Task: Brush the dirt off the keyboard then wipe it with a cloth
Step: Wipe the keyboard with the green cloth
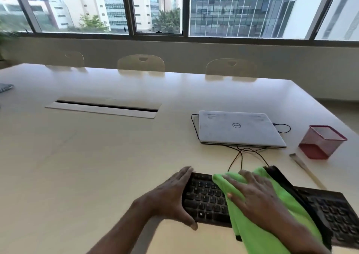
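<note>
A black keyboard point(206, 199) lies near the table's front edge, running off to the lower right. My left hand point(171, 197) holds its left end, fingers straight along the far edge and thumb at the near edge. A bright green cloth point(258, 232) is spread over the keyboard's middle. My right hand point(254, 195) presses flat on the cloth with fingers spread. A brush point(307, 171) with a pale wooden handle lies on the table to the right, behind the keyboard.
A shut silver laptop point(239, 129) with black cables sits behind the keyboard. A red mesh bin point(320, 143) stands at the right. The pale table point(97, 156) has a cable slot point(104, 108) in its middle. Three chairs line the far side.
</note>
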The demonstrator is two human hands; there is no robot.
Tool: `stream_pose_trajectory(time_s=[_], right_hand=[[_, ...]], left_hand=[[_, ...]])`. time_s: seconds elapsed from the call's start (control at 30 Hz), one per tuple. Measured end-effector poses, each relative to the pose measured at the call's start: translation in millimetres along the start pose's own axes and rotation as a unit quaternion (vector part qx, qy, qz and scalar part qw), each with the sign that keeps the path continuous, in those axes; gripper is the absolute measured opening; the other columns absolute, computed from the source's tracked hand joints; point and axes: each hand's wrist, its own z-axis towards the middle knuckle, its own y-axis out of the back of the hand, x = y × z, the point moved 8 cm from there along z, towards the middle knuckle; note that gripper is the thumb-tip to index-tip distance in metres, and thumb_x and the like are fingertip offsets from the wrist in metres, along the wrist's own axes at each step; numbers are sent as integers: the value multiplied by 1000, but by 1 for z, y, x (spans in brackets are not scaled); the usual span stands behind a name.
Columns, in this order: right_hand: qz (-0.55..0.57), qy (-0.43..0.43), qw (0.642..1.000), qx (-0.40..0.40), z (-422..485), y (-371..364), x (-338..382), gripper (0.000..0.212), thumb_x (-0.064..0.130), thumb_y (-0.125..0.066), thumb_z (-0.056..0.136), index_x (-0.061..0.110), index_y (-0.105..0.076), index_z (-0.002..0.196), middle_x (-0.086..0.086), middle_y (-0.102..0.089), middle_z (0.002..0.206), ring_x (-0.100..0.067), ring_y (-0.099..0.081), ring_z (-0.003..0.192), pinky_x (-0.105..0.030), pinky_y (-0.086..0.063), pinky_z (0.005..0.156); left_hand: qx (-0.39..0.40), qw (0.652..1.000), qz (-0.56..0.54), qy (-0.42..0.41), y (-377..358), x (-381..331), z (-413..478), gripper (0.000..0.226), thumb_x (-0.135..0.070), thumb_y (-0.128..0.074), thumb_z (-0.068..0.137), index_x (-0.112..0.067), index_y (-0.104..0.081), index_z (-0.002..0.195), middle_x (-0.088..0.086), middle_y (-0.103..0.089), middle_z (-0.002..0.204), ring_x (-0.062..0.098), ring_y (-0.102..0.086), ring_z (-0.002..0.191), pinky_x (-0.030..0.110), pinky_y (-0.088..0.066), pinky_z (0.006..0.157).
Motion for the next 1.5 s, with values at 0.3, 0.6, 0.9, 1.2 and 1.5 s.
stream_pose_trajectory(time_s=[0.3, 0.6, 0.9, 1.2, 1.5], right_hand=[[40, 113, 990, -69, 13, 3, 114, 54, 54, -33, 105, 31, -38, 153, 10, -31, 140, -10, -28, 124, -33, -26, 117], [16, 8, 997, -72, 4, 4, 49, 52, 57, -45, 99, 40, -46, 148, 13, -40, 135, -6, -34, 116, -30, -34, 106], [90, -7, 993, -82, 13, 1, 112, 52, 49, -34, 106, 27, -39, 154, 15, -27, 164, -16, -11, 156, -45, 0, 128], [56, 78, 993, -65, -6, 2, 95, 49, 50, -45, 102, 38, -44, 149, 30, -32, 157, -5, -14, 152, -33, 6, 123], [59, -101, 987, -111, -28, 0, 36, 45, 51, -51, 100, 36, -54, 143, 24, -46, 151, -10, -29, 148, -43, -5, 127]], left_hand=[[-47, 998, -6, -42, -1, 1, 0, 155, -56, -89, 60, -12, 24, 157, -2, -15, 167, 9, -11, 154, 19, -13, 124], [-50, 998, 2, -40, 0, 2, -1, 155, -60, -89, 60, -19, 23, 158, -7, -22, 160, 8, -25, 143, 19, -23, 120], [-47, 996, -4, -69, 1, 3, 1, 159, -54, -93, 60, -13, 24, 157, 2, -25, 162, 12, -25, 148, 23, -21, 123], [-51, 998, -12, -45, 1, 6, -1, 157, -57, -91, 60, -19, 26, 157, -6, -22, 162, 7, -25, 143, 4, -15, 108], [-48, 998, -5, -44, 0, 5, 0, 152, -67, -85, 57, -25, 19, 160, -8, -22, 161, 9, -30, 140, 18, -26, 117]])
